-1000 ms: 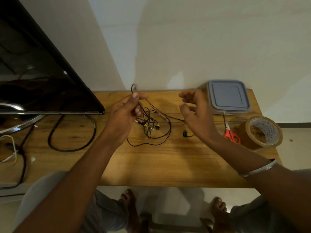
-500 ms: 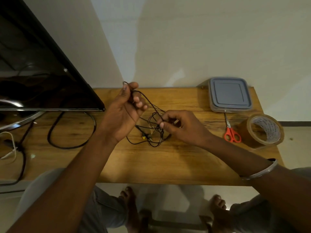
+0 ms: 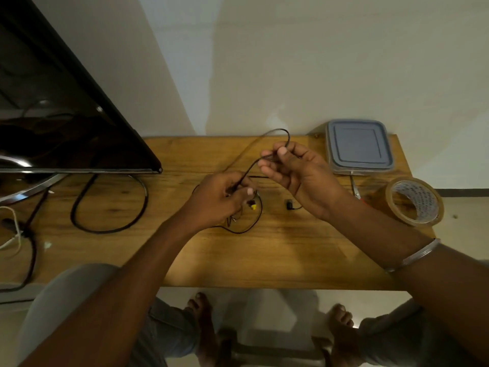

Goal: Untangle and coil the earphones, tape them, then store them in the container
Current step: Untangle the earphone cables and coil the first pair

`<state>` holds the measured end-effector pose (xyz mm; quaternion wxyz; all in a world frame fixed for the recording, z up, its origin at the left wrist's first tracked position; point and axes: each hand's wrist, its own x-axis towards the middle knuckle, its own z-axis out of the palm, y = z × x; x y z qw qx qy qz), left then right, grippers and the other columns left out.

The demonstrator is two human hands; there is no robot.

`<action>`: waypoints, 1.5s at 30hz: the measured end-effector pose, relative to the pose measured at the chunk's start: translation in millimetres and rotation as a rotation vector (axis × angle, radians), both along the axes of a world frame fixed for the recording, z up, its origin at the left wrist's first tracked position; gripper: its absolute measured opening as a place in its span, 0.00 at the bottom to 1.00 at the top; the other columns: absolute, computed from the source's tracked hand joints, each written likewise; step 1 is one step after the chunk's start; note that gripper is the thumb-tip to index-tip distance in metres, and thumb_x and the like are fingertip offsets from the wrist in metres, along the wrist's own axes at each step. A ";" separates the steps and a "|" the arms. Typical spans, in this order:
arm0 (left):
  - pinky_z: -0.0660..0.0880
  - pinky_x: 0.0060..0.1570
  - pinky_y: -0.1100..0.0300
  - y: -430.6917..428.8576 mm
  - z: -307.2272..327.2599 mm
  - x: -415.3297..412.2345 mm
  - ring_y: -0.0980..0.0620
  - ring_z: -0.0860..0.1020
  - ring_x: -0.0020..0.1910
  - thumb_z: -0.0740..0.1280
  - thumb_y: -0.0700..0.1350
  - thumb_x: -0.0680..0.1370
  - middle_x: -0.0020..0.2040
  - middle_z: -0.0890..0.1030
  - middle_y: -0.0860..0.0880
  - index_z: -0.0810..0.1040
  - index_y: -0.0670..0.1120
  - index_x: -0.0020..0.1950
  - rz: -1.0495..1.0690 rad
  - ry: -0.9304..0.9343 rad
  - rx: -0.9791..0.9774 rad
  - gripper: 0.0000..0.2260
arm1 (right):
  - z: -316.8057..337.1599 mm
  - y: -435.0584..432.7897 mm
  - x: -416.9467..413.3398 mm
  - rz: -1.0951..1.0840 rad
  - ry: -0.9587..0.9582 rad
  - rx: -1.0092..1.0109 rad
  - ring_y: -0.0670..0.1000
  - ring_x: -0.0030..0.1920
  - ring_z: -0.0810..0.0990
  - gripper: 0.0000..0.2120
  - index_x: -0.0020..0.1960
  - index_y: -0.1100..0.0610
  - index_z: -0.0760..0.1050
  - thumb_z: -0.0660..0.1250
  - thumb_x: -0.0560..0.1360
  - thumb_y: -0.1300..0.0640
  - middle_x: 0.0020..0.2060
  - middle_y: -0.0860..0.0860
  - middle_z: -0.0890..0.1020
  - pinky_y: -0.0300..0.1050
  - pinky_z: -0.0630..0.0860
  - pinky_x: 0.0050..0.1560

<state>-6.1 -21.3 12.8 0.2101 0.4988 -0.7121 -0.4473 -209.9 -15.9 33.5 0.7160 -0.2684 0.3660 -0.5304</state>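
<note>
Black earphones [image 3: 258, 215] lie in a loose tangle on the wooden table [image 3: 277, 255], with a yellow part showing under my fingers. My left hand [image 3: 219, 201] grips the cable just above the tangle. My right hand [image 3: 296, 170] pinches a loop of the same cable, raised above the table's back edge. One earbud [image 3: 289, 204] rests on the wood below my right wrist. A lidded grey container [image 3: 358, 147] stands at the back right. The brown tape roll [image 3: 412, 201] sits at the right edge.
Scissors [image 3: 356, 189] lie between container and tape roll, mostly hidden by my right forearm. A black monitor [image 3: 66, 123] fills the left side, with a thick black cable [image 3: 111, 207] looped on the table. My knees and bare feet show below the front edge.
My right hand rose from the tangle and drew a cable loop up toward the back edge. My left hand dropped down onto the tangle. The bundle looks less knotted.
</note>
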 end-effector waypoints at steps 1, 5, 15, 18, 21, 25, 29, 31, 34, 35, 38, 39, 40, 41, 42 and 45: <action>0.81 0.45 0.48 -1.3 -0.3 1.8 0.54 0.83 0.40 0.69 0.43 0.80 0.40 0.85 0.50 0.83 0.47 0.48 0.016 -0.024 -0.030 0.04 | 1.1 -1.6 -1.3 -0.027 -0.026 0.016 0.52 0.46 0.87 0.07 0.52 0.62 0.75 0.58 0.83 0.65 0.45 0.56 0.86 0.43 0.84 0.48; 0.76 0.47 0.53 -3.8 1.3 3.7 0.55 0.80 0.46 0.69 0.46 0.79 0.43 0.83 0.52 0.83 0.49 0.44 0.050 -0.060 -0.205 0.06 | 6.7 -8.8 -9.5 -0.141 -0.106 0.070 0.51 0.44 0.87 0.08 0.51 0.61 0.75 0.58 0.84 0.63 0.42 0.55 0.86 0.41 0.84 0.44; 0.75 0.36 0.63 -7.7 31.9 3.1 0.57 0.75 0.33 0.66 0.45 0.77 0.35 0.77 0.51 0.87 0.49 0.45 0.268 0.757 0.240 0.09 | -4.1 -8.0 -9.1 0.002 0.137 0.111 0.56 0.52 0.85 0.17 0.67 0.65 0.72 0.61 0.83 0.55 0.57 0.59 0.84 0.50 0.84 0.53; 0.76 0.36 0.63 -8.1 33.7 3.0 0.56 0.76 0.33 0.65 0.44 0.77 0.35 0.79 0.50 0.86 0.48 0.44 0.256 0.836 0.322 0.09 | -6.9 4.5 2.1 0.225 0.423 -0.065 0.55 0.56 0.84 0.15 0.65 0.59 0.77 0.64 0.81 0.54 0.57 0.55 0.85 0.52 0.82 0.56; 0.74 0.32 0.63 -5.9 31.6 3.1 0.54 0.76 0.31 0.69 0.45 0.75 0.34 0.82 0.48 0.84 0.42 0.45 0.221 0.619 0.133 0.07 | -14.3 12.1 10.3 0.314 0.586 -0.328 0.53 0.55 0.84 0.12 0.62 0.60 0.79 0.68 0.80 0.58 0.54 0.56 0.85 0.48 0.80 0.56; 0.72 0.29 0.62 -3.0 31.0 0.9 0.53 0.75 0.29 0.70 0.46 0.74 0.33 0.82 0.49 0.83 0.40 0.47 0.219 0.538 0.047 0.09 | -26.0 11.9 10.7 0.290 0.848 -0.486 0.56 0.46 0.83 0.04 0.50 0.55 0.83 0.73 0.76 0.59 0.43 0.55 0.85 0.50 0.79 0.47; 0.72 0.32 0.62 -6.4 36.7 4.8 0.55 0.74 0.31 0.70 0.49 0.74 0.32 0.78 0.52 0.84 0.51 0.39 0.336 0.688 0.117 0.06 | -27.2 6.8 5.3 0.200 0.909 -0.453 0.49 0.45 0.83 0.03 0.49 0.54 0.84 0.74 0.76 0.59 0.44 0.49 0.85 0.36 0.76 0.43; 0.71 0.33 0.61 -9.6 39.4 8.9 0.56 0.73 0.31 0.68 0.50 0.76 0.31 0.75 0.52 0.82 0.49 0.40 0.390 0.821 0.191 0.08 | -29.7 5.4 2.0 0.221 1.040 -0.443 0.44 0.47 0.82 0.04 0.49 0.52 0.83 0.74 0.75 0.58 0.46 0.47 0.84 0.32 0.75 0.44; 0.70 0.33 0.61 -10.9 42.6 9.8 0.55 0.72 0.32 0.64 0.52 0.77 0.30 0.73 0.53 0.80 0.48 0.40 0.353 0.996 0.310 0.10 | -35.1 7.2 0.2 0.220 1.181 -0.436 0.41 0.46 0.79 0.06 0.50 0.47 0.82 0.74 0.75 0.56 0.48 0.45 0.82 0.31 0.73 0.43; 0.70 0.34 0.61 -10.7 43.0 8.5 0.56 0.72 0.32 0.64 0.53 0.77 0.30 0.73 0.54 0.80 0.49 0.40 0.335 1.046 0.350 0.11 | -34.8 7.8 0.5 0.184 1.196 -0.442 0.42 0.45 0.78 0.06 0.50 0.47 0.82 0.74 0.75 0.55 0.48 0.46 0.81 0.32 0.73 0.43; 0.70 0.35 0.61 -11.2 45.4 8.6 0.56 0.72 0.33 0.62 0.55 0.76 0.29 0.74 0.56 0.81 0.51 0.39 0.304 1.155 0.407 0.13 | -28.2 8.1 1.4 0.095 1.194 -0.449 0.43 0.42 0.74 0.06 0.51 0.47 0.84 0.74 0.75 0.52 0.46 0.50 0.78 0.36 0.72 0.41; 0.70 0.35 0.61 -11.9 46.3 9.9 0.56 0.72 0.33 0.62 0.55 0.76 0.29 0.75 0.56 0.81 0.51 0.39 0.300 1.170 0.407 0.13 | -26.0 7.7 1.1 0.090 1.161 -0.430 0.43 0.41 0.73 0.05 0.51 0.47 0.84 0.74 0.75 0.53 0.45 0.51 0.77 0.36 0.72 0.41; 0.70 0.35 0.61 -12.5 46.6 11.2 0.56 0.73 0.33 0.62 0.55 0.76 0.30 0.75 0.56 0.81 0.51 0.39 0.297 1.165 0.402 0.13 | -23.8 7.2 1.1 0.093 1.108 -0.405 0.42 0.41 0.72 0.05 0.51 0.48 0.85 0.74 0.75 0.55 0.45 0.51 0.76 0.36 0.72 0.42; 0.71 0.35 0.61 -13.0 45.9 12.4 0.56 0.73 0.33 0.62 0.55 0.76 0.30 0.75 0.56 0.80 0.51 0.40 0.292 1.139 0.391 0.12 | -21.5 6.7 1.9 0.094 1.045 -0.382 0.43 0.42 0.72 0.06 0.51 0.49 0.85 0.73 0.75 0.57 0.45 0.50 0.77 0.39 0.74 0.43; 0.71 0.35 0.61 -12.8 44.6 13.3 0.56 0.73 0.34 0.63 0.54 0.77 0.32 0.75 0.55 0.80 0.50 0.41 0.285 1.096 0.372 0.11 | -19.3 6.1 2.9 0.095 0.979 -0.367 0.46 0.43 0.74 0.06 0.51 0.51 0.86 0.73 0.75 0.59 0.45 0.49 0.78 0.43 0.76 0.46; 0.74 0.38 0.61 -12.7 38.5 13.4 0.54 0.76 0.38 0.65 0.51 0.78 0.40 0.79 0.53 0.79 0.49 0.50 0.252 0.962 0.324 0.08 | -8.8 4.5 3.7 0.116 0.802 -0.333 0.54 0.49 0.82 0.06 0.51 0.56 0.85 0.71 0.77 0.63 0.47 0.49 0.84 0.47 0.79 0.52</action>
